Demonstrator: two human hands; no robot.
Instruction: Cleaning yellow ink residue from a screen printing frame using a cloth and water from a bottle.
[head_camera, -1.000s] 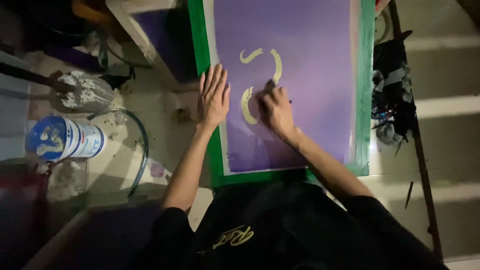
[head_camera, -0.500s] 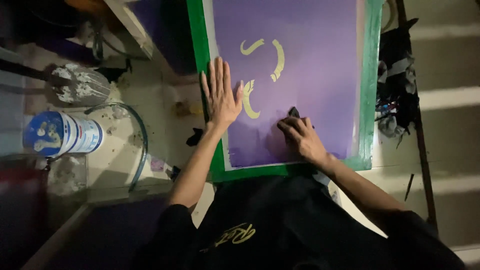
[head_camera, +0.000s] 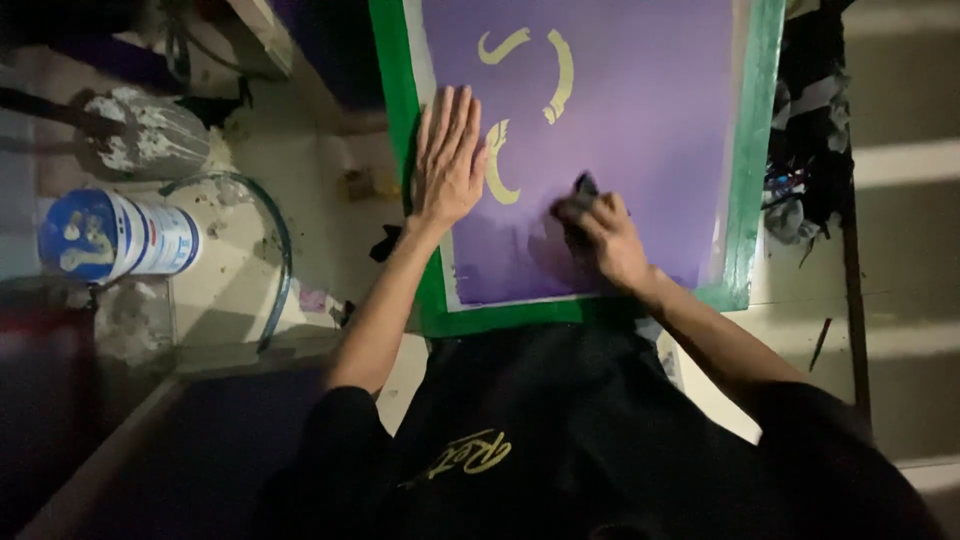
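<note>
While the left hand (head_camera: 447, 160) is lying flat and open, fingers spread and pointing far, it is pressing on the left edge of the purple screen (head_camera: 640, 120), overlapping the green frame (head_camera: 395, 90) there and gripping nothing. Over on the right, the right hand (head_camera: 603, 232) is curling tight around a small dark rag (head_camera: 584, 187), holding it down on the purple surface near the screen's near edge. Pale yellow curved marks (head_camera: 558, 75) are showing on the mesh, just far of both hands, one sitting right beside the left fingertips. Off to the left, a blue and white can (head_camera: 115, 237) is lying on its side on the messy bench, well apart from the frame.
</note>
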